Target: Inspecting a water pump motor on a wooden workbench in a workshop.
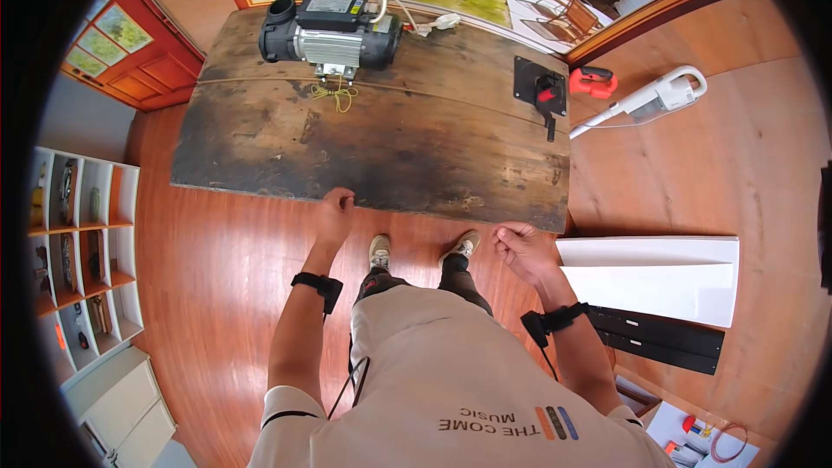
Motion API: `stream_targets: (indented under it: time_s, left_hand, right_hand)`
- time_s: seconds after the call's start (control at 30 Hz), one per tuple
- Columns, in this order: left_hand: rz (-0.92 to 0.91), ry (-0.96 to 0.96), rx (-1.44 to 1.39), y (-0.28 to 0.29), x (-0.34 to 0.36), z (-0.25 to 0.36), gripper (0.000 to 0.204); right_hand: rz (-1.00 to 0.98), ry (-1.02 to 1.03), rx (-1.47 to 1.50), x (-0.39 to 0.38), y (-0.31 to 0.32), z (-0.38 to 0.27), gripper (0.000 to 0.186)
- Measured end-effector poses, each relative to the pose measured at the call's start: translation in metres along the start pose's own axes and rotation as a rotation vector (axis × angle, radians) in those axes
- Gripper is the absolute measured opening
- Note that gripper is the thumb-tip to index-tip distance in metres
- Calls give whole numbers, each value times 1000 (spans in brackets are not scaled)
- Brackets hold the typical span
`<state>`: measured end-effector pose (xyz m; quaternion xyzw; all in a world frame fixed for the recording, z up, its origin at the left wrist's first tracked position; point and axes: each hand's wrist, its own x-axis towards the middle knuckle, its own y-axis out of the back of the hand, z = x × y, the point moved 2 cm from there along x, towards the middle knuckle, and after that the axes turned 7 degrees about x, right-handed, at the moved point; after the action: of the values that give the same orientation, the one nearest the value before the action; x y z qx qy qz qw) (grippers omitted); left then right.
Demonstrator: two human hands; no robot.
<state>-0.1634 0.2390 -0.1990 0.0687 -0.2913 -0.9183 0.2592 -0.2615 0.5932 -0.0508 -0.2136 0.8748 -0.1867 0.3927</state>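
My left hand (336,205) is at the front edge of the dark-stained wooden table (347,143), its fingers curled inward. I see nothing in it. My right hand (523,251) hangs just off the table's front right corner. Its fingers are bent together near the thumb, and nothing shows between them. At the back left of the tabletop stands a pump with a black housing and a silver motor (329,35), well beyond both hands. Below its metal foot lies a small bundle of yellow-green wire (334,97).
A white cable with a plug (445,22) lies behind the pump. A black clamp-like fixture (544,91) is at the table's right, beside a white stick vacuum (663,95) and a red tool (594,82). White boards (650,282) lie right; a shelf (82,234) stands left.
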Motion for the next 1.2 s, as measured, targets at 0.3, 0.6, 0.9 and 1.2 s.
stream_targets:
  time_s: [0.3,0.6,0.9,1.2]
  left_hand:
    - [-71,-42,235,-16,-6,-13,16]
    - [-200,-186,289,-26,-5,6,21]
    - [-337,-130,216,-51,-14,36,16]
    - [-355,-188,251,-102,-18,70,24]
  right_hand:
    - [-12,37,53,-1,-7,5,8]
    - [42,-17,-38,-8,-8,5,9]
    - [18,5,20,-5,9,1,11]
    - [-24,-49,50,-7,48,-14,10]
